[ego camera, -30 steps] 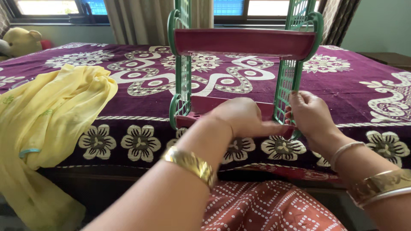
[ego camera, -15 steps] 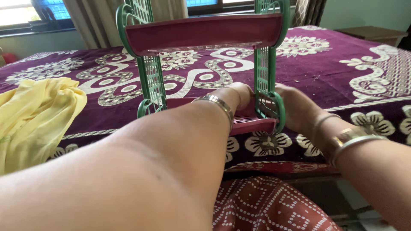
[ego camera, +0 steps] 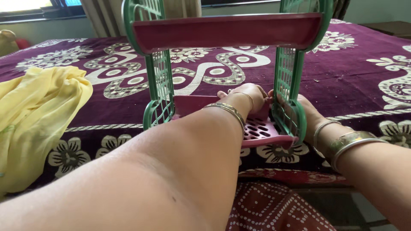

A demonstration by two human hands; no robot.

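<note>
Left hand point(ego camera: 246, 96) curls on the lower pink shelf point(ego camera: 257, 128) of the green-sided rack point(ego camera: 160, 85); right hand point(ego camera: 306, 113), half hidden, grips its right side panel point(ego camera: 289, 102). Upper shelf point(ego camera: 227, 32) looks seated; lower one seems unfinished. Rack stands on the bed point(ego camera: 351, 72).

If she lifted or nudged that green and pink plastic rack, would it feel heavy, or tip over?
Probably light: the rack has thin latticed side panels. Likely a bit wobbly, since the lower shelf sits tilted. It stands tall on a soft bedspread, so a push up high might tip it.
</note>
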